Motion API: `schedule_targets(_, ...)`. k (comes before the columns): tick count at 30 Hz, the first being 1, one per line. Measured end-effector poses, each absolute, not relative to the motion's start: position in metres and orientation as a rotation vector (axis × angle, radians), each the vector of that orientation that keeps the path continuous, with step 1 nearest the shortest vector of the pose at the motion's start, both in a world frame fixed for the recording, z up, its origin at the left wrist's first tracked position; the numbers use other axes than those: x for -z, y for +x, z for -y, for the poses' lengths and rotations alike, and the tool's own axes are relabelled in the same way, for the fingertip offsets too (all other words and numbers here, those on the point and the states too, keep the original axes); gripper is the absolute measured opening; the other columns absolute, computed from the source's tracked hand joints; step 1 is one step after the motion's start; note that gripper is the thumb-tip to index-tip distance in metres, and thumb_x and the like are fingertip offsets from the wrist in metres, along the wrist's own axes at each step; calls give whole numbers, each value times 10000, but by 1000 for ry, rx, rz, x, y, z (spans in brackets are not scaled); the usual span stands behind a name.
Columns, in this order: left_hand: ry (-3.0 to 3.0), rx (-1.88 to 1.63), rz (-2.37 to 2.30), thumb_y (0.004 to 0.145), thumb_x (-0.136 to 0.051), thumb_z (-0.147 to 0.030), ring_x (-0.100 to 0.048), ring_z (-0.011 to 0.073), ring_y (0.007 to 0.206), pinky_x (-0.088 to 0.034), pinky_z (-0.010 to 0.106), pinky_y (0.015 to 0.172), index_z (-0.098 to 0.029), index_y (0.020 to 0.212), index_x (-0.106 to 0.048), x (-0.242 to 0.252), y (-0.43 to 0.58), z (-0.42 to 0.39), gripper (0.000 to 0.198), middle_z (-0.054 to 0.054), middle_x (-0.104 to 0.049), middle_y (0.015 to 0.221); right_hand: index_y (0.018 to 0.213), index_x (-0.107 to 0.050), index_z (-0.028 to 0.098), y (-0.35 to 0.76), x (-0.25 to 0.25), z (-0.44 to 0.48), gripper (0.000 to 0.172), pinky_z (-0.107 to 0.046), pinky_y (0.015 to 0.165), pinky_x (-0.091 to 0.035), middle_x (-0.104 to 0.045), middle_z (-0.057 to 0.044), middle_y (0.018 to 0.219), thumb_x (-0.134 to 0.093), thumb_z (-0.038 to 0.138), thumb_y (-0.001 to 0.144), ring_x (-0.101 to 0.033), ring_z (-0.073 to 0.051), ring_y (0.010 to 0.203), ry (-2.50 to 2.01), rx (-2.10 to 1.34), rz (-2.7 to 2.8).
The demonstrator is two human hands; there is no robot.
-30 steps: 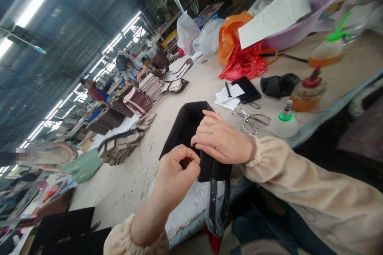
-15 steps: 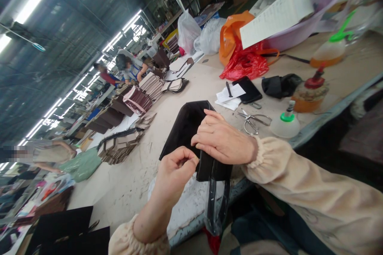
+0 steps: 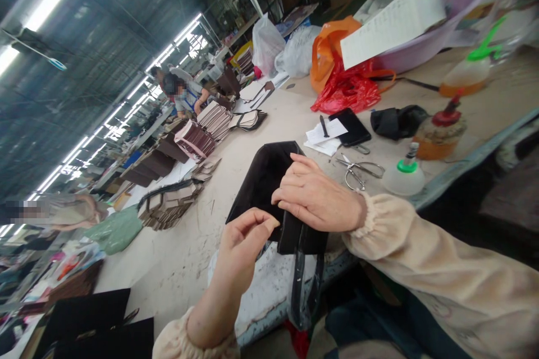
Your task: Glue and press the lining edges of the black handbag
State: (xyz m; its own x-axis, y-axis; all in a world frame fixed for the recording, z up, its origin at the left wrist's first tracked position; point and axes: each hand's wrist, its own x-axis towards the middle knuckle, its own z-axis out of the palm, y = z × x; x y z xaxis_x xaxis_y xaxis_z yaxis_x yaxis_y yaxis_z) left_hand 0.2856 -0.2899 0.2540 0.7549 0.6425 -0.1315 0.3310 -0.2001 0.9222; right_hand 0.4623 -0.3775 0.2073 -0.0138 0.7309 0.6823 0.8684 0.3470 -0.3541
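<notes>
A black bag (image 3: 259, 179) rests at the near edge of the workbench, its dark inside facing me. Two strap handles (image 3: 298, 291), apparently wrapped in clear plastic, hang from it over the bench edge. My right hand (image 3: 318, 193) lies over the bag's near side, fingers curled over the rim and gripping it. Thumb and forefinger of my left hand (image 3: 248, 241) are pinched together close to the rim, right by my right fingertips. Whatever is between them is too small to make out.
Scissors (image 3: 360, 170), a white bottle with a green collar (image 3: 404, 176), a red-topped jar (image 3: 442, 132) and a black phone-like slab (image 3: 351, 126) lie to the right. Stacked panels (image 3: 172, 202) stand left. Plastic bags (image 3: 345, 87) and a purple basin (image 3: 412, 50) sit farther back. Co-workers are beyond.
My left fingers have uncurled slightly while the pinch stays by the rim. The right hand and bag hold nearly the same place; the view shifts a little.
</notes>
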Motion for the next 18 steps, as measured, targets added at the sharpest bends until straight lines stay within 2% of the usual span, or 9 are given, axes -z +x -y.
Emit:
schedule_targets(6,1670,-351,-733,777,-662,-298,-447,86,665,-358,201,612,-152,695,-600,-253,287,292,178,-22,-499,665,955,-640,201,462,-207,378,225,-476,1095,-146,-613,-17,829,-423,246,920,-484,-182,915,-1428,205,1775)
schedule_targets(11,1801,-347,-746,792,-658,-319,-498,105,708,-389,217,642,-169,827,-666,-251,283,291,154,1,-590,743,949,-640,202,463,-206,378,224,-476,1096,-147,-615,-19,828,-422,245,919,-485,-182,912,-1417,208,1770)
schedule_targets(18,2269,-438,-678,802,-649,-264,-519,115,701,-401,251,703,-173,696,-651,-257,282,294,139,-9,-571,699,937,-642,204,462,-206,377,223,-478,1095,-145,-610,-15,818,-425,249,915,-484,-182,912,-1421,210,1766)
